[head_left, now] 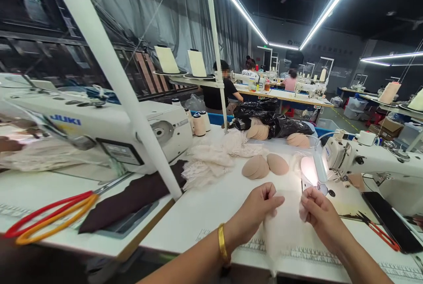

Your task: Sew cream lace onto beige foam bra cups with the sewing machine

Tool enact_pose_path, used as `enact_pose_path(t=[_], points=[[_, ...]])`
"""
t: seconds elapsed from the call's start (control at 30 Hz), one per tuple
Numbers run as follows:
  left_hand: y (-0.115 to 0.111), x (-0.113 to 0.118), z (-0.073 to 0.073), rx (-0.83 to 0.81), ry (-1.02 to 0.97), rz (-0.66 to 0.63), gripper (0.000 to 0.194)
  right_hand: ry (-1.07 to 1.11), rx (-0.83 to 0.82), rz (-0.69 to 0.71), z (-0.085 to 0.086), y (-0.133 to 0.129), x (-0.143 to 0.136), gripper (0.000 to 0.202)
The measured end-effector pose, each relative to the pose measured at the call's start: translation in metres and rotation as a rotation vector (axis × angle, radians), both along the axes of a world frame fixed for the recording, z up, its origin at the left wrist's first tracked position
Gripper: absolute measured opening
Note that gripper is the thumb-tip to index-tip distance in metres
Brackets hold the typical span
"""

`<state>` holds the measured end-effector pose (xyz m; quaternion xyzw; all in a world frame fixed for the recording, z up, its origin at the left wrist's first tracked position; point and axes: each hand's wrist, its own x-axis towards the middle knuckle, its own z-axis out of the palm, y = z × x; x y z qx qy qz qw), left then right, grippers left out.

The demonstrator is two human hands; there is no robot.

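Between my two hands hangs a thin, pale piece of sheer fabric [283,226], its lower end drooping past the table's front edge. My left hand [261,204] pinches its left side, with a gold bracelet at the wrist. On the right side, my right hand [317,209] has its fingers closed on the same fabric. Just beyond my hands lie a stack of beige bra cups [255,167] and a single cup [277,164]. Close to my right hand stands a white sewing machine [360,156], its lamp lighting another cup beside the needle area.
Cream lace [211,160] is heaped at the left. Small orange-handled snips [380,231] and a black phone [395,220] lie at the right. Large scissors [56,215] rest on the neighbouring table by a JUKI machine [99,125]. A white post [122,85] rises between.
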<state>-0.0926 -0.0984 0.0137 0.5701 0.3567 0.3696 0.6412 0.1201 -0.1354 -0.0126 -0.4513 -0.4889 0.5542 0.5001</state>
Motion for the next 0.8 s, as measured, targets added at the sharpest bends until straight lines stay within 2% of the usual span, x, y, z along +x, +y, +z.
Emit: enact_pose_path(t=[0.07,0.1,0.2,0.23,0.3,0.4,0.47,0.57,0.63,0.67,0.73,0.8], points=[[0.007,-0.007,0.004,0.104,0.155,-0.042,0.039,-0.013,-0.018,-0.016,-0.001,0.003,0.006,0.04],[0.014,-0.011,0.006,0.227,0.302,-0.016,0.035,-0.067,-0.016,-0.042,-0.004,0.006,0.01,0.041],[0.048,-0.026,0.009,0.667,0.863,0.233,0.039,-0.218,0.011,-0.113,-0.018,0.016,0.018,0.046],[0.06,-0.031,0.009,0.721,0.974,0.286,0.042,-0.237,0.019,-0.13,-0.023,0.019,0.02,0.047],[0.081,-0.039,0.007,0.745,1.1,0.31,0.041,-0.245,0.037,-0.15,-0.03,0.022,0.022,0.047],[0.097,-0.044,0.005,0.742,1.167,0.277,0.027,-0.253,0.053,-0.166,-0.034,0.022,0.022,0.046],[0.099,-0.046,0.009,0.766,1.184,0.296,0.022,-0.261,0.054,-0.176,-0.033,0.021,0.021,0.045],[0.092,-0.046,0.028,0.814,1.154,0.415,0.023,-0.265,0.038,-0.175,-0.03,0.02,0.02,0.045],[0.081,-0.042,0.044,0.814,1.048,0.453,0.024,-0.265,0.029,-0.166,-0.028,0.019,0.019,0.046],[0.073,-0.039,0.05,0.785,0.958,0.415,0.025,-0.26,0.023,-0.158,-0.027,0.019,0.019,0.046],[0.057,-0.028,0.058,0.657,0.723,0.225,0.026,-0.219,0.004,-0.144,-0.026,0.019,0.02,0.049],[0.043,-0.012,0.057,0.566,0.581,0.059,0.025,-0.16,-0.017,-0.136,-0.025,0.018,0.02,0.055]])
